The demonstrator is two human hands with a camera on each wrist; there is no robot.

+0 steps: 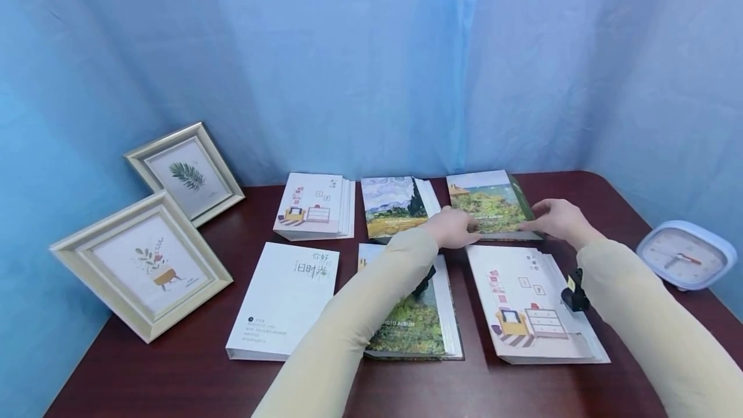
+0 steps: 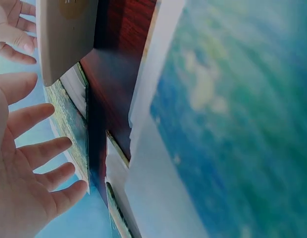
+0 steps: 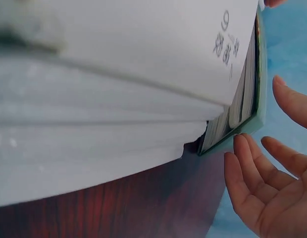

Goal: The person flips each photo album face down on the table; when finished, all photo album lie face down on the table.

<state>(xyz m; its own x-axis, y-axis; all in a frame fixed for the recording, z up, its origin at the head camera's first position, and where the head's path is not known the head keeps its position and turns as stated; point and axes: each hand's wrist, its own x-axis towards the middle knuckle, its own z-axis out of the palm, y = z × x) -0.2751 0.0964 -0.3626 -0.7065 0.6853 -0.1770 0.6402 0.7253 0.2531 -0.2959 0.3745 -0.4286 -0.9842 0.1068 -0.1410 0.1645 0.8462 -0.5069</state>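
At the back right lies a photo album with a painted garden landscape on its cover. My left hand is at its lower left corner, the fingers spread and loosely bent in the left wrist view. On the album's other side is my right hand, thumb and fingers apart. In the right wrist view the right fingertips come right up to the corner of the album's green cover. Below the right hand lies a white album with a furniture drawing; under my left forearm is another landscape album, partly hidden.
To the left lie a white album with handwriting-style lettering, a small furniture-drawing album and a cypress-painting album. Two picture frames stand at the far left. A pale blue clock stands on the dark red table at right.
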